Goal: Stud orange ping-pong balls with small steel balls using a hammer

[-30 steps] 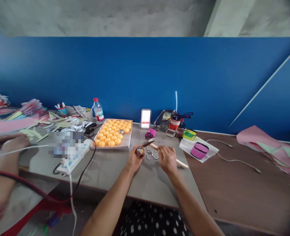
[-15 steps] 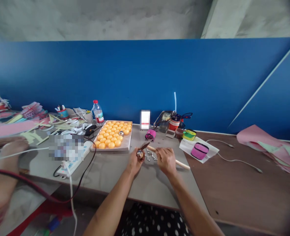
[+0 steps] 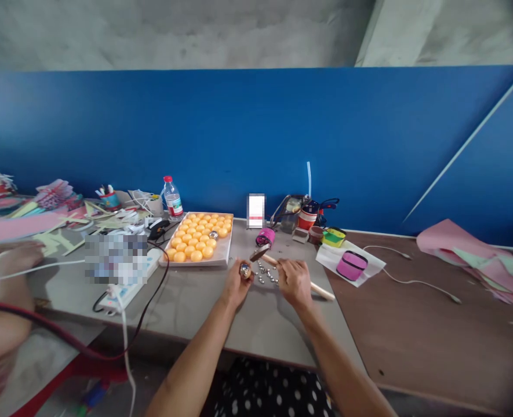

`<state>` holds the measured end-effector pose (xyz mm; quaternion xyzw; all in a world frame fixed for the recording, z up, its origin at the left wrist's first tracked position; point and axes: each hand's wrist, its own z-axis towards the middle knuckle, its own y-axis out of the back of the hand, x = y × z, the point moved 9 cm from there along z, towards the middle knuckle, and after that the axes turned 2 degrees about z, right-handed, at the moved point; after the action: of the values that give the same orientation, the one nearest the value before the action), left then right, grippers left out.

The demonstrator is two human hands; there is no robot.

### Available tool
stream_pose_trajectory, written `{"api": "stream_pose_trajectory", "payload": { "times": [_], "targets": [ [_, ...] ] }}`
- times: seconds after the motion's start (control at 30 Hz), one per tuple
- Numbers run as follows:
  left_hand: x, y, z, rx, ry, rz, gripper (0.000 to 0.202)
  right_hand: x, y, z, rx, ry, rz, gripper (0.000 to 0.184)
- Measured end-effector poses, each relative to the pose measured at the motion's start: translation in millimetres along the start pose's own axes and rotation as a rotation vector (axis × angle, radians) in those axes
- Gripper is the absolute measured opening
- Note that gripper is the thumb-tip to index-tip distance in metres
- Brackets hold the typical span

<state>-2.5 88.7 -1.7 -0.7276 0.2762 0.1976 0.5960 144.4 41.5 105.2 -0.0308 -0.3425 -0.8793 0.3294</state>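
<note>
My left hand is closed around a small, shiny silver ball-like piece; its lower part is hidden by the fingers. My right hand grips a hammer by its pale wooden handle, which sticks out to the right below the fist. The dark metal hammer head hovers just above and to the right of the silver piece, apart from it. Several small silver beads lie loose on the grey table between my hands.
A white tray of orange balls, one silver ball among them, stands left of my hands. Behind lies a pink mesh pouch. A power strip with cables is left; another person's arm rests at far left. A magenta case lies right.
The hammer head has risen slightly and turned, away from the silver piece. My left hand has shifted a little, still around that piece. At far left, the other person's arm has moved slightly.
</note>
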Motion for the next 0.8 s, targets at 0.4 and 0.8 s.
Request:
{"api": "stream_pose_trajectory", "payload": {
  "times": [0.4, 0.8],
  "targets": [
    [-2.3, 0.8, -1.6, -0.049, -0.026, 0.103, 0.037, 4.5, -12.5, -1.1, 0.091, 0.020, -0.032, 0.019],
    [-1.2, 6.8, 0.8, -0.072, -0.016, 0.006, 0.035, 11.7, -7.4, -1.0, 0.064, 0.032, -0.049, 0.017]
  ]
}}
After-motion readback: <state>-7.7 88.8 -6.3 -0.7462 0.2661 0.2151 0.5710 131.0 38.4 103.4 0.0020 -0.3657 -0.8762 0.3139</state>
